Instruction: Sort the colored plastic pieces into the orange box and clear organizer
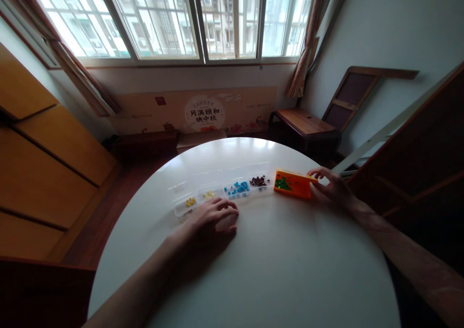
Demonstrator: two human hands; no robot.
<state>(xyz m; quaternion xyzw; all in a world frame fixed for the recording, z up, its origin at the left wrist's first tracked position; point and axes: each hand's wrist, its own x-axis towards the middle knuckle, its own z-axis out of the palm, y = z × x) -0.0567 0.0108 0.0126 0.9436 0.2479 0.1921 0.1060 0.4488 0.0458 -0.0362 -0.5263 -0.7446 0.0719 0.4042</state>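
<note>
My left hand [215,216] is over the white table in front of the clear plastic boxes, its fingers bent and apart, with nothing seen in it. My right hand [328,185] has its thumb and fingers closed on the right end of an orange tray [300,189]. Green pieces [282,183] lie in the tray's left part. Left of it runs a row of small clear boxes with open lids. They hold dark brown pieces [258,181], blue pieces [237,188], pale cream pieces [209,194] and yellow pieces [190,202].
The round white table [268,265] has its far edge beyond the boxes. A wooden bench [304,121] stands by the right wall, and wooden cabinets [47,168] are at the left. Behind the table are a printed panel [152,106] and a barred window.
</note>
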